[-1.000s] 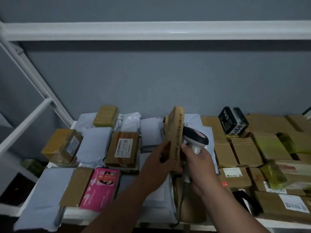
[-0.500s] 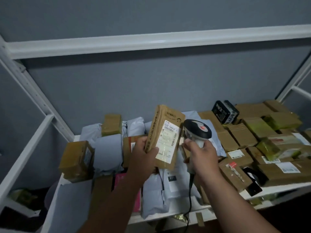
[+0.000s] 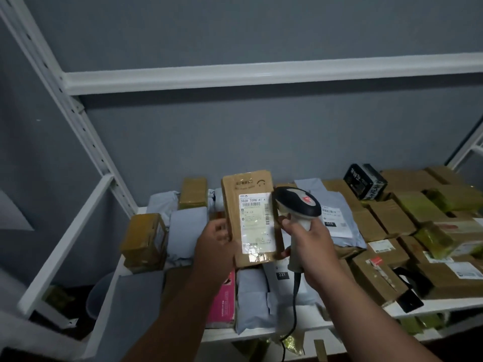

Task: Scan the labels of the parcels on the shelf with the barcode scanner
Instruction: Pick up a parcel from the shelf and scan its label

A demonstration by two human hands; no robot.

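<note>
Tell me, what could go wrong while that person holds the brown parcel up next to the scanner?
The left hand grips the brown parcel only by one edge, so it might slip onto the crowded shelf. The barcode scanner in the right hand sits beside the label, not facing it, so a scan may miss. Its cable hangs over the shelf edge and could snag.

Scanner cable (image 3: 294,304) cut off below.
</note>
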